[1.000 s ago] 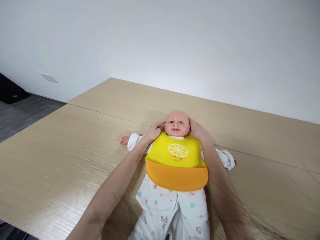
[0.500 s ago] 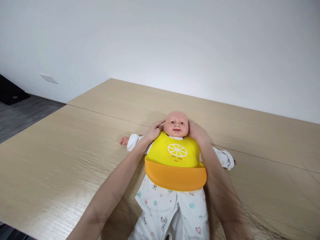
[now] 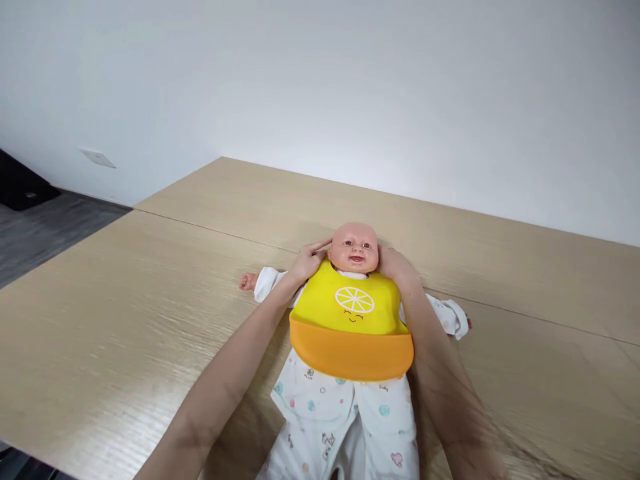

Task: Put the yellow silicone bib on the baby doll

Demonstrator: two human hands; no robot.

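A baby doll [image 3: 353, 233] in white printed clothes lies on its back, arms spread. Over its chest lies a yellow bib [image 3: 320, 293] with a lemon-slice print and an orange catch pocket. My left hand [image 3: 309, 260] is at the left of the doll's neck, thumb and fingers closed about the bib's neck strap, fingertips going behind the head. On the other side my right hand [image 3: 397, 263] curls in behind the head at the bib's other strap; most of its fingers are hidden. The strap ends behind the neck are out of sight.
The doll rests on a light wood table [image 3: 150, 300] with a seam running across it. A white wall [image 3: 350, 100] with a wall plate [image 3: 97, 158] stands behind. Grey floor [image 3: 85, 220] and a black object [image 3: 25, 183] show at the far left.
The doll's head has shifted and turned very slightly to the right. Both hands stay at its neck with hardly any movement.
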